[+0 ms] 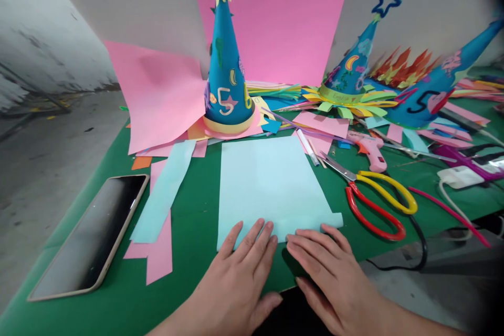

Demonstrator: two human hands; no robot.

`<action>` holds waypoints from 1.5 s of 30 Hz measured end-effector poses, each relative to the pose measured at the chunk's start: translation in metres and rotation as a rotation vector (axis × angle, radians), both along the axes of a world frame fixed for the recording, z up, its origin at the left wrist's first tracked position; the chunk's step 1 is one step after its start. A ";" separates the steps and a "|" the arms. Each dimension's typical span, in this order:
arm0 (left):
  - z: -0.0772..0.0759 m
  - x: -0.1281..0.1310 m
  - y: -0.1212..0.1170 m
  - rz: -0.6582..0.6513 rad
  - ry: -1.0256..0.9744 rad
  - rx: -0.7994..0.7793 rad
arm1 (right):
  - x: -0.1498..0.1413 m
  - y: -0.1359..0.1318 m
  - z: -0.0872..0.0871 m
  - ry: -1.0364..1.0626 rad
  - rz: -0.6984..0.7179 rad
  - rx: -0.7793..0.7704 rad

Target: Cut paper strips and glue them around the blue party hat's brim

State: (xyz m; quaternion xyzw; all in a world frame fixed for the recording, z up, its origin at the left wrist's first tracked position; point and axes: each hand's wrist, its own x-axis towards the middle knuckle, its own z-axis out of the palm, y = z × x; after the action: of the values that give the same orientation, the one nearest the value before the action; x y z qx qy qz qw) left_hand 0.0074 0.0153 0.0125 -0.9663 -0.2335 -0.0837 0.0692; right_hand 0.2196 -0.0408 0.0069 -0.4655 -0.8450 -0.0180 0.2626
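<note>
Pale blue, paper-like material is set out as a sheet (268, 178) on the green worktop (197, 220), directly in front of the person; clock directions are given from its centre, with twelve at its far edge. Only a small start appears to have been made: along the six o'clock edge a narrow roll (334, 220) is formed, while the greater part of the sheet is left flat, without visible folds, cuts or decoration.

The roll's long axis is laid nearly from nine to three, its right end tipped slightly towards two and pushed out past the sheet's right edge. Its left end is obscured by fingers, so how tightly it is curled there cannot be judged. The flat part is extended from the roll towards twelve; whether it is longer than it is wide cannot be told from this angle.

The roll is covered at about half past six by the left hand (240, 278) and at about five by the right hand (331, 278). Both are held palm down, fingers straightened and laid on the paper, with nothing seen gripped.

Scissors (353, 177) are left just beside the sheet at three, and a pale blue strip (163, 194) is laid near it at nine. A decorated blue cone (224, 73) is stood upright at eleven.
</note>
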 end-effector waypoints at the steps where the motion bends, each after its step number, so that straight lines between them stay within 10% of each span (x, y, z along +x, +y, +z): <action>1: -0.001 0.000 0.000 -0.001 -0.002 0.004 | 0.000 0.000 0.001 -0.003 0.002 0.002; 29: -0.017 0.011 -0.020 0.056 -0.097 0.058 | 0.001 0.004 0.007 -0.112 0.028 0.030; 45: -0.027 -0.022 -0.048 0.451 -0.343 0.020 | 0.012 -0.001 -0.005 -0.186 0.074 -0.030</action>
State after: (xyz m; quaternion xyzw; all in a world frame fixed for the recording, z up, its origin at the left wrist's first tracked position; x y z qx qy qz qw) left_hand -0.0148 -0.0328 -0.0148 -0.8610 -0.4499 -0.2307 0.0550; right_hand 0.2312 -0.0420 0.0015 -0.4341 -0.8825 -0.0388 0.1768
